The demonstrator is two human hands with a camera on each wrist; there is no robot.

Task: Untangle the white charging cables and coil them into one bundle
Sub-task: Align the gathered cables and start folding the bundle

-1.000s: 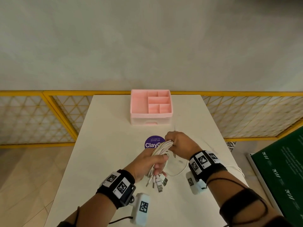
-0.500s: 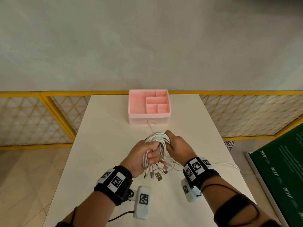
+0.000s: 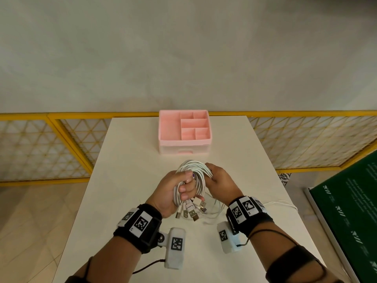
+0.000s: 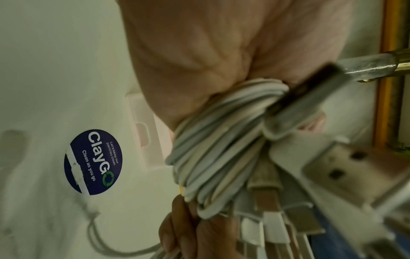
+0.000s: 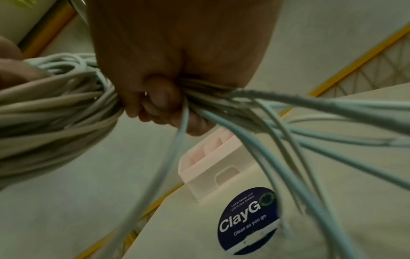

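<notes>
Smooth white table (image 3: 126, 180) carries a pink plastic compartment organizer (image 3: 184, 131) at its far edge. Above the middle, the left hand (image 3: 173, 193) grips a coil of smooth round white cables (image 3: 195, 170), flat metal USB plugs (image 3: 190, 211) fanning below; the right hand (image 3: 219, 180) pinches the coil's right side. A round purple sticker (image 4: 93, 162) lies underneath.

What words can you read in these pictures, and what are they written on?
"ClayGO" on the round dark blue sticker stuck to the white table.
"Let's keep our pantries clean." in small letters on the same sticker.
"Clean as you go" on the same sticker.
White print on the green board: too small and blurred to read.
Print on one white USB plug: too small to read.
The wrist bands show only black-and-white square codes; no readable words.
</notes>
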